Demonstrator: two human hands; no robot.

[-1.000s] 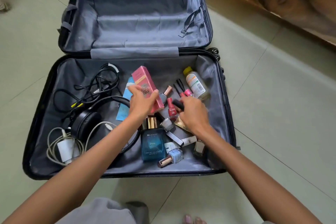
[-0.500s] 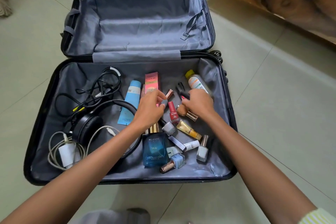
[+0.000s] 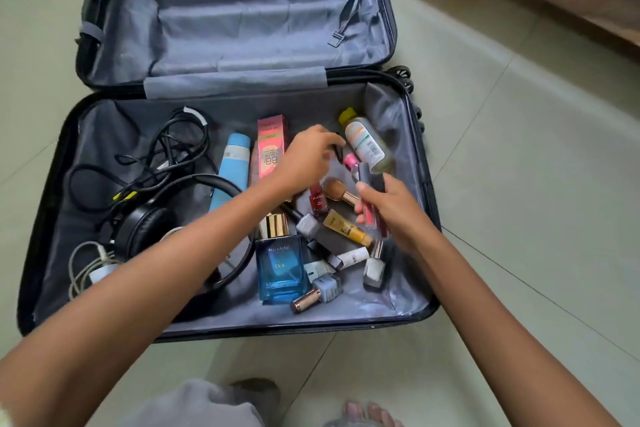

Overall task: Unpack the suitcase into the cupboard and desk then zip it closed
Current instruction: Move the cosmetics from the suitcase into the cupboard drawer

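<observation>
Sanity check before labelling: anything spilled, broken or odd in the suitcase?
Nothing looks spilled or broken. Small cosmetics lie jumbled in the suitcase, the yellow-capped bottle on its side, cap on; black cables tangled at left.

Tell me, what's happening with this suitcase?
A person is unpacking an open suitcase on the floor. The right hand has a few makeup tubes in its grip, while the left hand reaches toward small items beside a clear bottle. Headphones, cables and a blue perfume bottle lie inside.
</observation>
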